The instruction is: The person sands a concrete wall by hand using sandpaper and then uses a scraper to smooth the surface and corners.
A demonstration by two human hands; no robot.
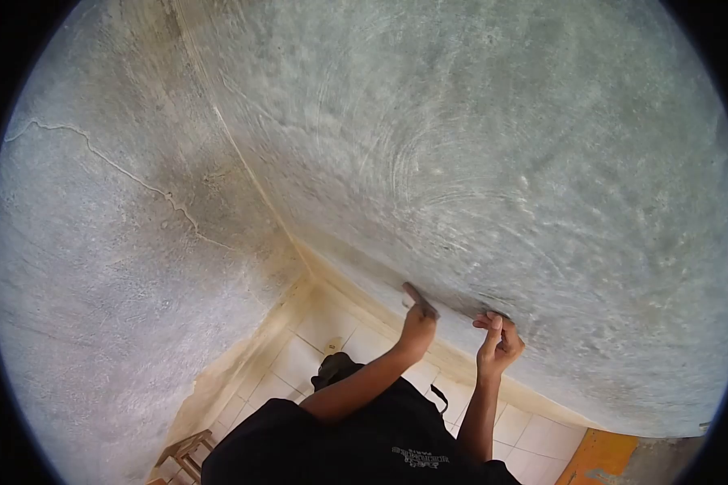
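Note:
My left hand is closed around a short, dark brown, bar-shaped tool, which lies at a slant across the top of the fist. Its exact kind does not show. To the right, my right hand is raised to the grey plastered wall, fingers bent and pressed together. A small dark patch shows at those fingertips, against the wall. Whether it is a held piece or a shadow, I cannot make out. The two hands are apart, at about the same height.
A second grey wall, with a crack across it, meets the first in a corner. Pale floor tiles lie below. A wooden stool or frame stands at lower left. An orange panel is at lower right.

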